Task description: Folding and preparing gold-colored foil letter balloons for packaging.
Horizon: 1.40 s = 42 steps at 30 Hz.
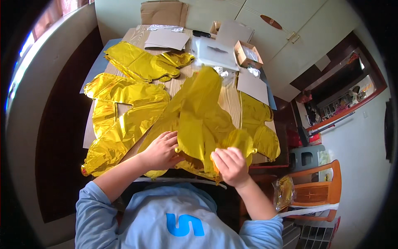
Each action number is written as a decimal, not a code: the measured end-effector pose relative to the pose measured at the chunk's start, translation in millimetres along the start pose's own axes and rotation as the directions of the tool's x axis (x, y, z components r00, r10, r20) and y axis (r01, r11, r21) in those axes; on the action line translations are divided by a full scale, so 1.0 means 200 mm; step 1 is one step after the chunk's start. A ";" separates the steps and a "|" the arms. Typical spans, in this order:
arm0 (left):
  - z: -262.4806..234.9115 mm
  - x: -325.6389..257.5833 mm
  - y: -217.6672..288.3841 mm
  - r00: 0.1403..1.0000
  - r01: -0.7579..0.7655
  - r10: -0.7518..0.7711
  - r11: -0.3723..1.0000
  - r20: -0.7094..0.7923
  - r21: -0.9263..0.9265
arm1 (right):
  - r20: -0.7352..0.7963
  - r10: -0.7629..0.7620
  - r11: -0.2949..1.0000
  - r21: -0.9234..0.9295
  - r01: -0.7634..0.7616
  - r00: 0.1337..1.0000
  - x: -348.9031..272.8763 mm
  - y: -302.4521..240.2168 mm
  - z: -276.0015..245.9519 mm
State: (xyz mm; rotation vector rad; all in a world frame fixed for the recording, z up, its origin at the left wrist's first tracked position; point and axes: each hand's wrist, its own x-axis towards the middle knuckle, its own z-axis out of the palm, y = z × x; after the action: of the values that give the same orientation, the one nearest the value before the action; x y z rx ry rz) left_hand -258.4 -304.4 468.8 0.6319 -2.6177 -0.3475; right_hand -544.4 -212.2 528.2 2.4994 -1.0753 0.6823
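Observation:
A flat, uninflated gold foil balloon [201, 112] rises in a raised fold in front of me, over more gold foil on the table. Its near right edge is pinched in my right hand [232, 166], whose fingers are closed. A small orange piece [215, 162] shows beside those fingers; what it is I cannot make out. My left hand [161, 151] lies against the foil at the balloon's left edge, fingers apart and their tips partly hidden by the sheet. To the left are another flat gold balloon [141, 103] and, farther off, a folded one [137, 60].
More gold foil [261, 130] lies at the right of the wooden table [232, 97]. Grey-white cards [253, 86], a clear plastic sheet [215, 54] and an open box [248, 54] sit at the back. An orange wooden chair [317, 189] stands at right, beside a bagged gold item [285, 191].

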 end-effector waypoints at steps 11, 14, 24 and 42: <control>-0.05 0.00 -0.01 0.997 0.041 -0.047 0.996 -0.067 -0.077 | 0.045 -0.012 0.996 0.084 0.009 0.999 -0.26 -0.08 0.03; -0.06 -0.02 -0.03 0.995 0.077 -0.082 0.993 -0.056 -0.091 | 0.044 0.008 0.997 0.079 -0.012 0.999 -0.26 -0.07 0.04; -0.08 -0.01 -0.02 0.988 0.123 -0.135 0.982 -0.078 -0.146 | 0.045 0.028 0.995 0.096 -0.032 0.999 -0.24 -0.10 0.07; -0.06 0.12 -0.09 1.000 -0.016 0.017 0.992 0.009 -0.125 | 0.064 0.135 0.990 0.026 -0.137 0.989 -0.23 -0.24 0.11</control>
State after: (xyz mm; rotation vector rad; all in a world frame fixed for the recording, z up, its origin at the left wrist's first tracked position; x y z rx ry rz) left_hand -265.2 -332.4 481.9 0.5673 -2.5855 -0.5060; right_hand -530.8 -164.5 479.4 2.5053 -1.2769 0.6661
